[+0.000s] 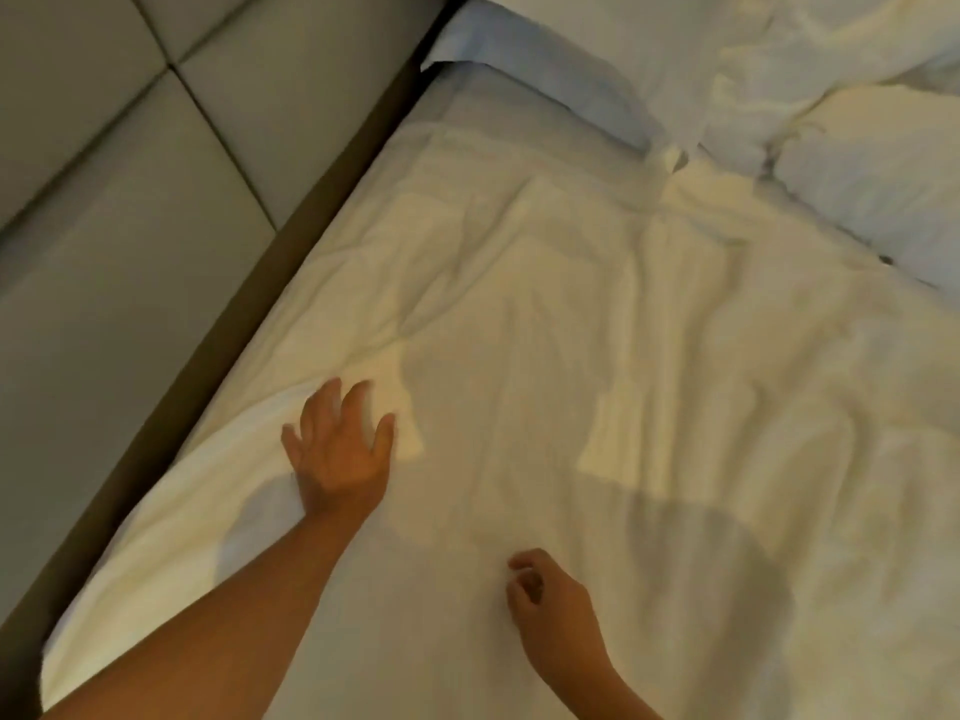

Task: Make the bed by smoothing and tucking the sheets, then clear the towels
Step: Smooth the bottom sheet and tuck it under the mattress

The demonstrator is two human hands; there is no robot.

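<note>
A wrinkled white sheet [545, 314] covers the bed and fills most of the view. My left hand [340, 449] lies flat on it near the bed's left edge, fingers spread and pressing the cloth. My right hand [550, 605] is lower and nearer the middle, its fingers loosely curled just over the sheet; they seem to hold nothing. Creases run across the sheet beyond both hands. No towels are in sight.
White pillows [649, 54] lie bunched at the top right, with another pillow [883, 168] at the right edge. A dark bed frame edge [249, 298] runs diagonally along the left. Beyond it is a padded grey panelled surface [104, 200].
</note>
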